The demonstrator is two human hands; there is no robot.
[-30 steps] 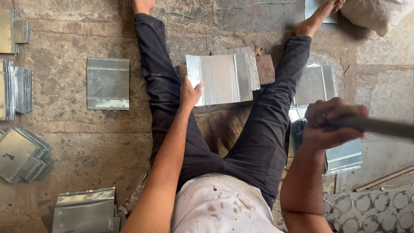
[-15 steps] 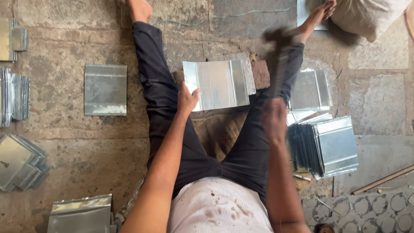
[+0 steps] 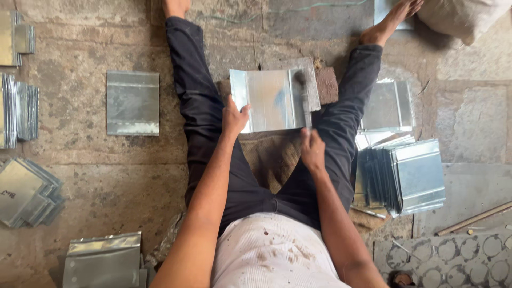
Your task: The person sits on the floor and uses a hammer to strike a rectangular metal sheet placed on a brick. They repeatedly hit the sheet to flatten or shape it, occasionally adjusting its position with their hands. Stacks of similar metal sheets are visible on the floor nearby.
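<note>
I sit on the stone floor with my legs spread. Between them a shiny metal sheet (image 3: pixel 269 100) with folded edges lies on a block. My left hand (image 3: pixel 233 116) presses down on the sheet's near left corner. My right hand (image 3: pixel 312 148) grips the handle of a hammer (image 3: pixel 304 98), whose head rests on the right folded edge of the sheet.
A stack of similar folded sheets (image 3: pixel 408 173) stands by my right leg, with more sheets (image 3: pixel 388 105) behind it. A single sheet (image 3: pixel 132 102) lies left of my left leg. Further piles (image 3: pixel 18 109) line the left edge, and a sack (image 3: pixel 461 16) sits top right.
My right hand swung the hammer from raised at the right side down onto the sheet's right edge. My left hand stayed on the sheet.
</note>
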